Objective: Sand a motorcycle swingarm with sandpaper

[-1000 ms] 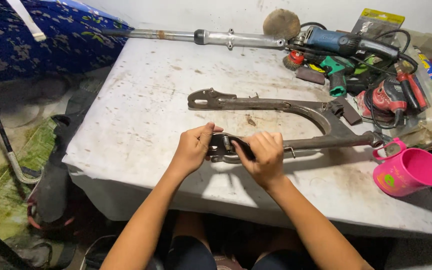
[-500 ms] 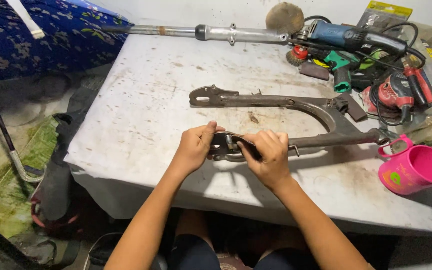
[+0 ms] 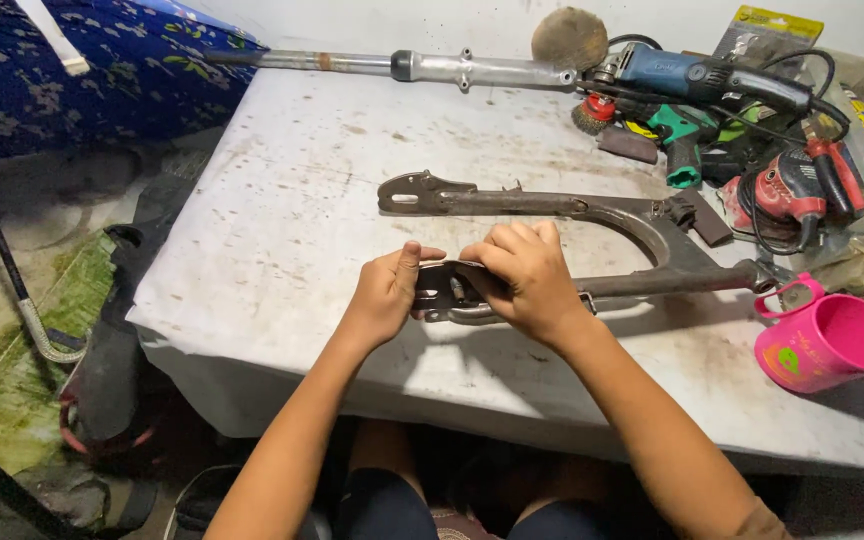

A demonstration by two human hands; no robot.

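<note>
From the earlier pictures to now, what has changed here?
Almost nothing. Both hands keep gripping the near arm end of the rusty swingarm: left hand at its tip, right hand over it. The pink cup and power tools stayed put; only the camera shifted slightly.

A grey-brown, rusty metal fork (image 3: 592,215) lies on a white table (image 3: 282,220) marked with brown stains. At near right stands a bright pink cup (image 3: 832,345) with a green patch. At far right lie a blue grinder (image 3: 697,75) and red and green power tools. At far left hangs dark blue cloth (image 3: 82,70) with a pale flower pattern.
</note>
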